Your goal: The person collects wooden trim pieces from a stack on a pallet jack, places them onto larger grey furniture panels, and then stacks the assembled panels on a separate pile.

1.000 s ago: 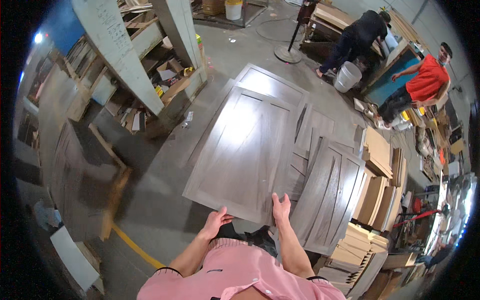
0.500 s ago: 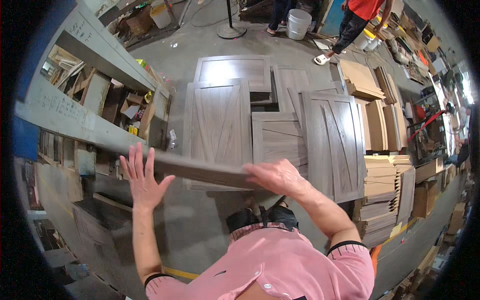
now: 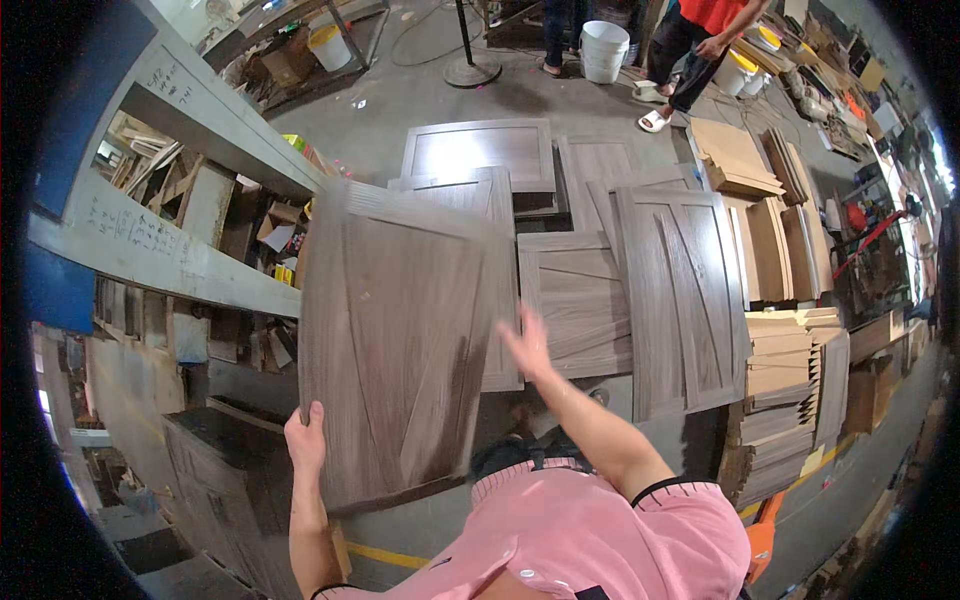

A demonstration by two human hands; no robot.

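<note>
Holding a grey-brown wood-grain door panel (image 3: 405, 340) tilted over the concrete floor (image 3: 420, 100), the left hand (image 3: 307, 437) pinches its lower left edge; the right hand (image 3: 530, 347) is open beside the right edge, contact unclear. Such a one-sided grip could let it swing into the laid-out doors (image 3: 690, 300).

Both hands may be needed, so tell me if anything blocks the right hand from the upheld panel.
Nothing visible stands between the right hand and the panel. The hand is open by its right edge; blur hides whether they touch. The other panels lie beyond, not between.
</note>
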